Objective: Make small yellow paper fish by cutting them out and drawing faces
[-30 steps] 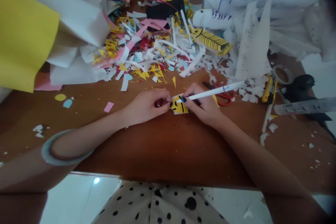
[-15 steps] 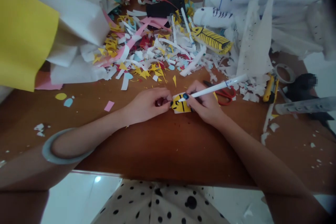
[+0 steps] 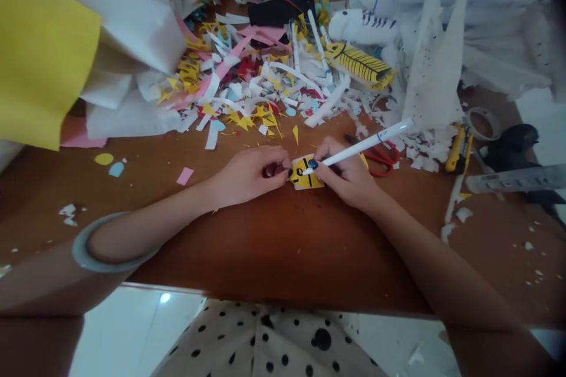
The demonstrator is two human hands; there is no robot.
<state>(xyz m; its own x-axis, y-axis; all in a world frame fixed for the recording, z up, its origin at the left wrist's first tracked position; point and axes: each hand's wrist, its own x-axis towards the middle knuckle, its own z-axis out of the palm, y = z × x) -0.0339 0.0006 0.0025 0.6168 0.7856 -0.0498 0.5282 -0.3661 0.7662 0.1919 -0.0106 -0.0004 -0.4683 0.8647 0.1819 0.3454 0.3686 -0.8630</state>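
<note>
Fingers of the right hand [image 3: 349,179] gripped the white marker [image 3: 362,145], left hand [image 3: 247,175] pinched the yellow paper piece [image 3: 305,174] between them; I'd press flat, keep strokes short.

on the brown worktop [image 3: 274,241] the left hand [image 3: 247,175] pins a small yellow paper piece [image 3: 305,175] with black lines. the right hand [image 3: 349,177] holds a white marker [image 3: 360,146], tip on the piece. red scissors [image 3: 380,159] lie just behind; paper scraps [image 3: 265,88] are heaped beyond.

Paper piece [image 3: 305,175] on table [image 3: 265,247], scrap pile [image 3: 260,88] behind it, scissors [image 3: 378,156] to its right
</note>
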